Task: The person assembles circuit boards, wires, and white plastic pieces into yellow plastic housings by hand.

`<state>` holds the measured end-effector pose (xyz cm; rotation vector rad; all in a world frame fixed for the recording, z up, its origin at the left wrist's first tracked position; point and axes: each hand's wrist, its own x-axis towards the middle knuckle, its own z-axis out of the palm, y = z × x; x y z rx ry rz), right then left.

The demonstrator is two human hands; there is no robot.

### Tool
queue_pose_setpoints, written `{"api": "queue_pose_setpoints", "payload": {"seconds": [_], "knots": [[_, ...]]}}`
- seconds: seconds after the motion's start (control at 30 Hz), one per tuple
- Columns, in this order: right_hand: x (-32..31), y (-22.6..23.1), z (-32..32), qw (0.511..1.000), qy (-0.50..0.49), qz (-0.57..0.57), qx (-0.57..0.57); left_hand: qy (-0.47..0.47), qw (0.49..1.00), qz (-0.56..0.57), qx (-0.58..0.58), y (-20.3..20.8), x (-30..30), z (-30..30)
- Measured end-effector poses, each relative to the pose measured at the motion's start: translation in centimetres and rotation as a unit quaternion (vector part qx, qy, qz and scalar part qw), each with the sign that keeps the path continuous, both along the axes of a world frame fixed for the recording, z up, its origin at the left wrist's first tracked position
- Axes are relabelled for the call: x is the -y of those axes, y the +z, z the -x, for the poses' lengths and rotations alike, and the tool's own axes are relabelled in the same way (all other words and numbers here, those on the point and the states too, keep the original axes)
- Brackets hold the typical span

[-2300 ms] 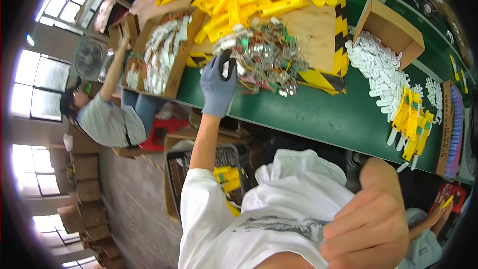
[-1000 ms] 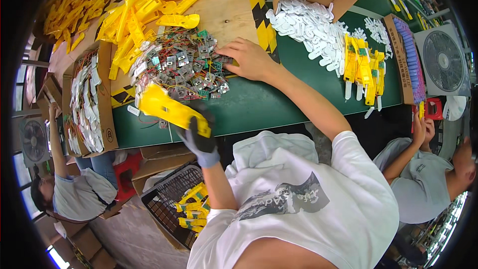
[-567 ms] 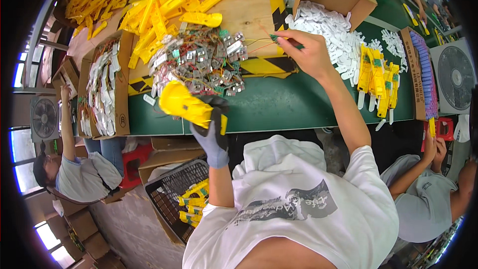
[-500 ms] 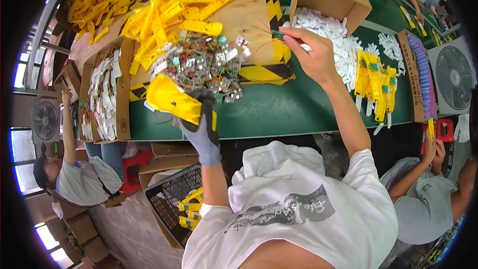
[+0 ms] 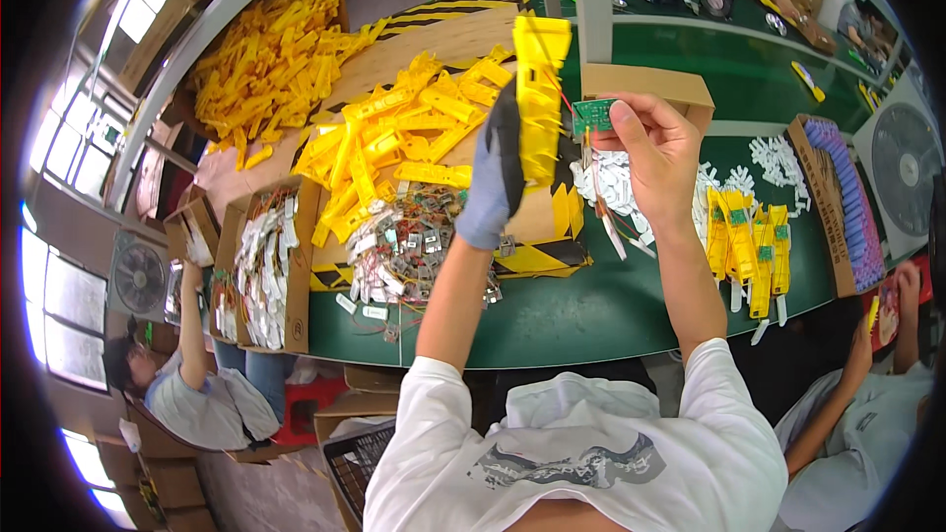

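My left hand (image 5: 496,172), in a grey and black work glove, is closed round a yellow plastic housing (image 5: 540,99), raised upright with its ribbed inner side showing. Close to its right, my bare right hand (image 5: 658,153) pinches a small green circuit board (image 5: 593,116) between thumb and fingers. Thin wires run from the board, and a white strip-shaped part (image 5: 611,234) hangs below it. Board and housing are held side by side; whether a wire joins them I cannot make out. Below my left hand lies a heap of wired circuit boards (image 5: 419,241).
Loose yellow housings (image 5: 394,128) are piled on the wooden board, with a bigger heap (image 5: 266,59) behind. A carton of white wired parts (image 5: 305,266) stands left. White pieces (image 5: 778,172) and yellow assemblies (image 5: 754,246) lie right, beside a carton (image 5: 823,207). Co-workers sit either side.
My left hand has lifted the housing up and right, turning it upright. The board in my right hand has moved slightly right and down, closer to the housing. The view has tilted upward.
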<state>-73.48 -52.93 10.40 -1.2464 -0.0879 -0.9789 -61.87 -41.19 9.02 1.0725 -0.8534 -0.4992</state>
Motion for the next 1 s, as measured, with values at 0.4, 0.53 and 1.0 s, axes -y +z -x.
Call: {"api": "queue_pose_setpoints", "payload": {"seconds": [0.4,0.53,1.0], "knots": [[3.0,-1.6,-2.3,0.994,-0.08,0.077,0.01,0.004,0.999,0.031,-0.041,-0.3,3.5,3.4],[2.8,-2.0,-2.7,0.99,-0.108,0.09,0.008,0.085,0.996,0.009,-0.002,0.3,3.6,4.3],[2.5,-2.7,-3.6,0.991,-0.115,0.06,0.024,0.016,0.993,0.08,-0.082,-1.9,3.6,2.6]]}}
